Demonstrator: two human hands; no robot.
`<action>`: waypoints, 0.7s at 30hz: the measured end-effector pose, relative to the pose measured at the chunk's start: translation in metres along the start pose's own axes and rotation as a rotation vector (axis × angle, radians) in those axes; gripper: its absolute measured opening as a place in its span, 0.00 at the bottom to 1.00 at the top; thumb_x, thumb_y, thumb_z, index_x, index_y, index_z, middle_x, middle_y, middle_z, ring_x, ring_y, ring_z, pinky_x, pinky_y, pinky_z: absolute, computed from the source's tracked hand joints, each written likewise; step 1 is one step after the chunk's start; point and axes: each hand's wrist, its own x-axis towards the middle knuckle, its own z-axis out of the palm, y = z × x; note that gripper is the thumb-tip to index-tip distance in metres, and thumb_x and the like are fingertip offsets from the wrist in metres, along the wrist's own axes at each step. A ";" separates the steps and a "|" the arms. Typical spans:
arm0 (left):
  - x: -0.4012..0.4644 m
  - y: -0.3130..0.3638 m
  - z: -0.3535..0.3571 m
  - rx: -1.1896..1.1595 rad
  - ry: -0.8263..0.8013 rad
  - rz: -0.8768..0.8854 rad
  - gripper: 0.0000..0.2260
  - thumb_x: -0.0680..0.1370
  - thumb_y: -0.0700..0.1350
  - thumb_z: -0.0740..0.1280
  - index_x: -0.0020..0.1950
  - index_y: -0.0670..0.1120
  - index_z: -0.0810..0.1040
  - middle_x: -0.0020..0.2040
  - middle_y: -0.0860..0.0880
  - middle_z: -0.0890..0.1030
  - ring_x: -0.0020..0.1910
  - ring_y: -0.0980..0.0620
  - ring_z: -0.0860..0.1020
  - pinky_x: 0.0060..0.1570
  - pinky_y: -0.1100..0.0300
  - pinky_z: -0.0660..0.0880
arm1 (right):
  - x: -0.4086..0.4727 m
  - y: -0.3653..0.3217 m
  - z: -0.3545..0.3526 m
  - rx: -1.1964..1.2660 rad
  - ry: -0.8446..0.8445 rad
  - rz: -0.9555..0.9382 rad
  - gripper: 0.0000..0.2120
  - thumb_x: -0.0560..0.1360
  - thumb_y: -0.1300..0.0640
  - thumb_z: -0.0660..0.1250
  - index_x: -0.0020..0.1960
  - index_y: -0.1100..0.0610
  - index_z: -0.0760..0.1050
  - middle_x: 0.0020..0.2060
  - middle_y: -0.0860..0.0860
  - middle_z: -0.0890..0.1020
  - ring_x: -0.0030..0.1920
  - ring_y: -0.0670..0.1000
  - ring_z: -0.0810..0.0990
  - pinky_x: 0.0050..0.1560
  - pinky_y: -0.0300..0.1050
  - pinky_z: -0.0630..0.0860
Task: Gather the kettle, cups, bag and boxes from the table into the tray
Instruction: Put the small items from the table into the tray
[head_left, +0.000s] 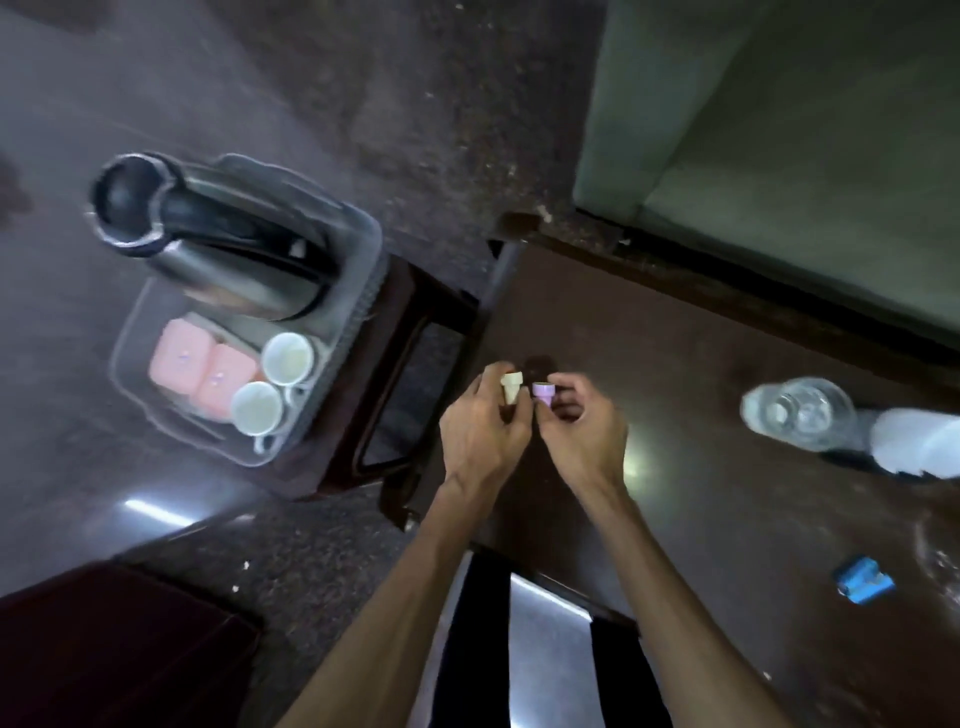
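A clear plastic tray (358, 291) rests on a dark stool at the left. Inside it stand a steel kettle with a black lid and handle (208, 244), two pink boxes (200, 366) and two white cups (288, 357), (257, 408). Over the dark table's left edge, my left hand (480, 431) pinches a small cream cone-shaped piece (511, 389). Right beside it, my right hand (582, 426) pinches a small purple cap-shaped piece (544, 393). The two pieces almost touch.
The dark brown table (701, 493) carries a clear plastic bottle lying on its side (800, 413), something white (919, 441) at the right edge and a small blue object (862, 579). The stool (415, 364) stands against the table's left side. A green wall lies beyond.
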 end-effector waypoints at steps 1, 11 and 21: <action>0.008 -0.010 -0.018 -0.003 0.052 -0.015 0.14 0.78 0.52 0.69 0.62 0.51 0.78 0.49 0.51 0.85 0.46 0.47 0.84 0.42 0.54 0.76 | 0.000 -0.016 0.016 0.011 -0.026 -0.040 0.13 0.73 0.52 0.77 0.56 0.50 0.83 0.38 0.42 0.85 0.40 0.38 0.84 0.42 0.34 0.81; 0.056 -0.128 -0.185 -0.036 0.449 -0.204 0.11 0.78 0.52 0.70 0.59 0.52 0.79 0.45 0.50 0.85 0.39 0.47 0.82 0.42 0.51 0.79 | -0.028 -0.178 0.175 -0.119 -0.276 -0.420 0.12 0.74 0.50 0.74 0.55 0.53 0.84 0.42 0.47 0.88 0.44 0.46 0.87 0.45 0.42 0.82; 0.099 -0.200 -0.216 -0.116 0.364 -0.267 0.12 0.75 0.52 0.68 0.52 0.46 0.82 0.39 0.53 0.81 0.37 0.50 0.82 0.42 0.49 0.80 | -0.043 -0.204 0.261 -0.299 -0.187 -0.340 0.08 0.76 0.49 0.73 0.48 0.53 0.83 0.43 0.51 0.88 0.48 0.57 0.87 0.44 0.49 0.79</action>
